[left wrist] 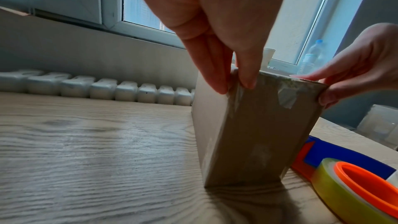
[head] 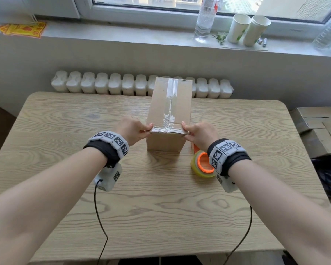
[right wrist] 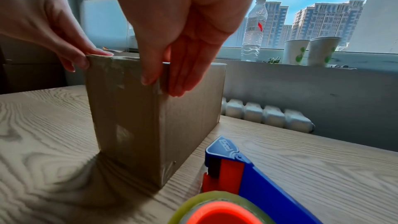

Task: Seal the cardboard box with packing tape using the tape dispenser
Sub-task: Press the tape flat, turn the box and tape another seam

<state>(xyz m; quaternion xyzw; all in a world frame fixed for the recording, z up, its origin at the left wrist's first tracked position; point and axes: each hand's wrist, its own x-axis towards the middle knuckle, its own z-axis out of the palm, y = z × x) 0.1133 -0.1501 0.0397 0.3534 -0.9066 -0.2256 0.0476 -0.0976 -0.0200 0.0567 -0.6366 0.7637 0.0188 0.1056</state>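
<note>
Wood-grain table [head: 65, 188] beneath a window holds the taped cardboard box [head: 168, 142], upright, contents hidden. Both my hands — left hand [head: 131, 131], right hand [head: 201, 133] — pinch its near top corners, thumb and fingers pressing tape [head: 170, 104]; tape dispenser [head: 202, 164] lies beside it.

Box at the middle of the table, hands on its near top corners

The box [head: 169, 111] stands centre frame on the table [head: 65, 131]; the left hand [head: 132, 130] is at its near-left top corner, the right hand [head: 200, 133] at its near-right. The tape dispenser [head: 202, 163] lies lower right of the box, just beside it. The radiator [head: 103, 84] runs behind the table, the windowsill [head: 122, 33] across the top with a bottle [head: 205, 20] and two cups [head: 247, 29] at upper right.
</note>
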